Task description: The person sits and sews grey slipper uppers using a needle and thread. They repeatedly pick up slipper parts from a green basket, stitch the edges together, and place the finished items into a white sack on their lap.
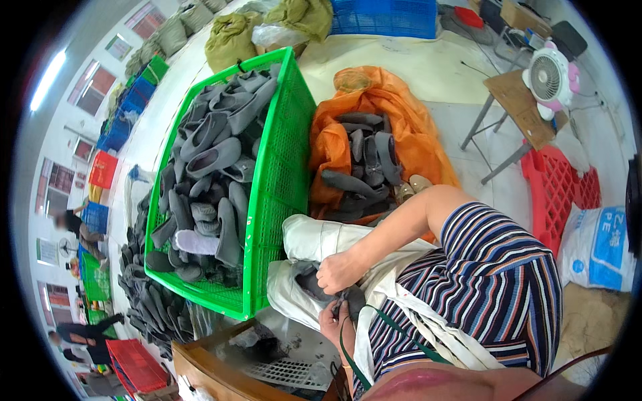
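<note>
A dark grey cloth shoe [309,283] rests over the white apron [294,309] on my lap, partly covered by my fingers. My right hand [342,270] is closed on the shoe's edge, knuckles up. Just below it, my left hand [330,323] pinches the near part of the same shoe between thumb and fingers. Left of my knees stands a green plastic crate [277,194] heaped with grey shoes [214,157]. One pale lilac sole or insole [196,242] lies among them.
An orange mesh sack [421,144] beyond my right arm holds more grey shoes. A wooden box [207,364] stands at lower left, near a loose shoe pile [150,307]. A stool [515,100] carries a fan [545,77]. Red plastic crates [545,194] lie at right.
</note>
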Demonstrator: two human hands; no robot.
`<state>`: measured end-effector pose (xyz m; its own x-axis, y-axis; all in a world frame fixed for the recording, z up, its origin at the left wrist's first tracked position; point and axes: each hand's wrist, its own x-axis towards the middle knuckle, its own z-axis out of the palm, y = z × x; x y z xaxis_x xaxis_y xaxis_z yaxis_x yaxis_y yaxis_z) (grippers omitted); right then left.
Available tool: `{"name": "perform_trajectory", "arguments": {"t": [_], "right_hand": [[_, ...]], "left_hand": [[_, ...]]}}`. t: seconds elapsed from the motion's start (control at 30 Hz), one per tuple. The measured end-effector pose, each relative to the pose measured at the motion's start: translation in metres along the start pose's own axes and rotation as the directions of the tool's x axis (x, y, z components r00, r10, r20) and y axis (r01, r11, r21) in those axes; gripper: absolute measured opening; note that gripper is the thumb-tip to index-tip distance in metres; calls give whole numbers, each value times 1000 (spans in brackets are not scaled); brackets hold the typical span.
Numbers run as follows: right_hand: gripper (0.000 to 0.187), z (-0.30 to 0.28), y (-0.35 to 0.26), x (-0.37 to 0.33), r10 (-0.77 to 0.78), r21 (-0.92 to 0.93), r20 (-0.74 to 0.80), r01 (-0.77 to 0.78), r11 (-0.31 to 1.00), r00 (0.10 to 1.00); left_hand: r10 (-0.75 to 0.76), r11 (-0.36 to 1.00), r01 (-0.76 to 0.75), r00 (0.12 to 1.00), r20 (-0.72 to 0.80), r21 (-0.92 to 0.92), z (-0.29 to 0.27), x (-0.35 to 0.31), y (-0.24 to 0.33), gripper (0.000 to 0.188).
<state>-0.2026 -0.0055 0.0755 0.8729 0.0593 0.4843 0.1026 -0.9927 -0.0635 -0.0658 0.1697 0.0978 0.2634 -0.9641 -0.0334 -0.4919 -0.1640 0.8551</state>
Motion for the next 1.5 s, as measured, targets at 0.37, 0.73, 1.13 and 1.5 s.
{"name": "perform_trajectory", "arguments": {"t": [0.37,0.73,1.13,1.5], "right_hand": [[34,22,-11,31,622,247,-94,-587,771,777],[33,28,-6,11,696,344,-62,-639,688,715],[27,-42,24,7,465,190,25,-461,867,885],[20,-119,58,-24,592,113,141,-607,787,793]], "left_hand": [[-172,923,182,983,61,-338,1,9,-32,16],[-311,944,286,937,-160,-164,-10,-15,-22,43],[-339,916,259,909,-245,-305,-43,-6,-30,19],[-175,870,8,939,-296,-492,-146,86,-32,30]]}}
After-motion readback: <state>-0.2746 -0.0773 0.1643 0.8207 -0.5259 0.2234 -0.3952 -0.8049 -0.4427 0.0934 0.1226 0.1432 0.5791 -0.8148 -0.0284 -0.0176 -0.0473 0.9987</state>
